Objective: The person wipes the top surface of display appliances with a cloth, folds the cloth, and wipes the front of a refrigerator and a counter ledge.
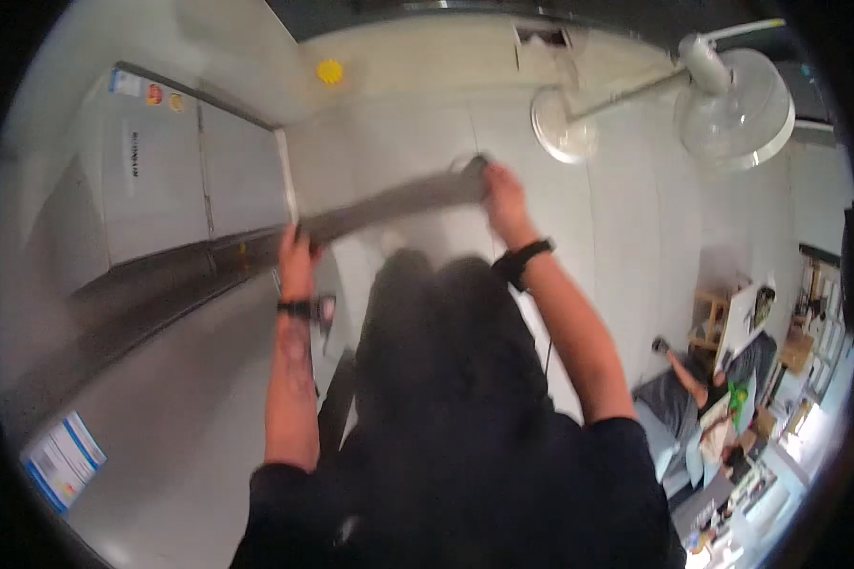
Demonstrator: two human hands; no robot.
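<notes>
A long grey-brown strip (389, 211), which looks like folded cloth, stretches between my two hands in front of my legs. My left hand (297, 256) is closed on its left end, next to the grey fridge. At the other end, my right hand (505, 201) grips it higher up, with a small dark part (474, 163) by the fingers. Blur hides what exactly the strip is. Dark bands circle both of my wrists.
A grey fridge (152, 180) with stickers stands along the left. A white stand with a round head (735, 114) is at the upper right. A yellow round object (329, 71) lies beyond my hands. Another person (697, 384) is at the right, among furniture and clutter.
</notes>
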